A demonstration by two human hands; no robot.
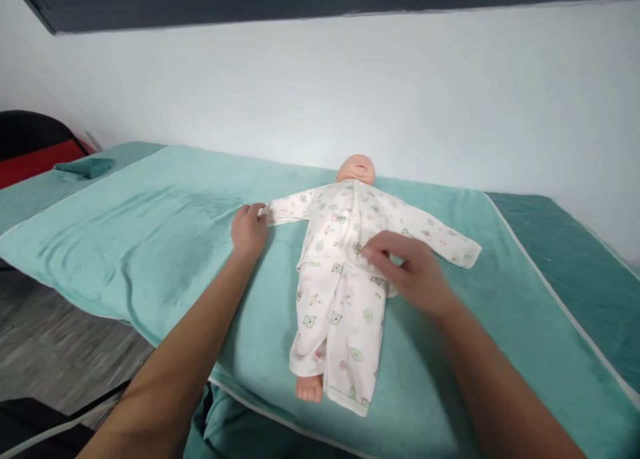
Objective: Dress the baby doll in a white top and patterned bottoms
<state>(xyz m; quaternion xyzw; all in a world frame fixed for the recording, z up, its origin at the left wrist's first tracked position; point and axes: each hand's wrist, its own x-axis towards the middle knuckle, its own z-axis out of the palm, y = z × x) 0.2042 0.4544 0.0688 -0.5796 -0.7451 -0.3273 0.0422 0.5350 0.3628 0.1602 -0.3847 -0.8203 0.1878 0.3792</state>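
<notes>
A baby doll point(356, 168) lies on its back on a teal towel point(150, 245), dressed in a white printed romper point(340, 292). My left hand point(247, 232) is closed on the cuff of the doll's sleeve point(290, 209), which is stretched out to the left. Over the doll's waist, my right hand point(413, 272) pinches the hem of the romper top with curled fingers. One bare doll foot point(309, 387) sticks out of a trouser leg; the other leg end lies flat.
The towel covers a darker teal bed point(560, 245) against a white wall. A folded teal cloth point(83, 168) lies at far left beside a red and black object point(30, 152). Grey floor point(55, 345) shows at lower left.
</notes>
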